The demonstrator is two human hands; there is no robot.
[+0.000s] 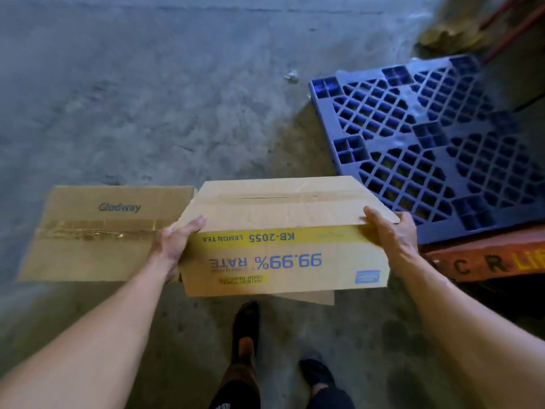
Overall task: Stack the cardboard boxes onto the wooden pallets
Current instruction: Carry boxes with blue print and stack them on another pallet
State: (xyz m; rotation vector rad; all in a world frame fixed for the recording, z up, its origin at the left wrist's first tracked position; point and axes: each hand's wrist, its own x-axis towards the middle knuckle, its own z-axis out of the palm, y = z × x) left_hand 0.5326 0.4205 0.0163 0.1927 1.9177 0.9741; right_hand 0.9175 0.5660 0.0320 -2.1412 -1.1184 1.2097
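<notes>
I hold a cardboard box [280,231] with a yellow band and upside-down blue print in front of me, above the floor. My left hand [174,243] grips its left end, thumb on the top edge. My right hand [392,234] grips its right end, thumb on top. A second brown box [97,234], taped and marked Glodway, lies on the concrete floor to the left, just beside the held box. A blue plastic grid pallet [436,137] lies on the floor at the right, beyond the held box.
An orange pallet-jack part [486,261] with black and yellow letters sits at the right, below the blue pallet. My feet [247,323] stand on grey concrete. Red poles and a crumpled brown bag [445,36] are at the top right. A flat cardboard piece [309,296] shows under the held box.
</notes>
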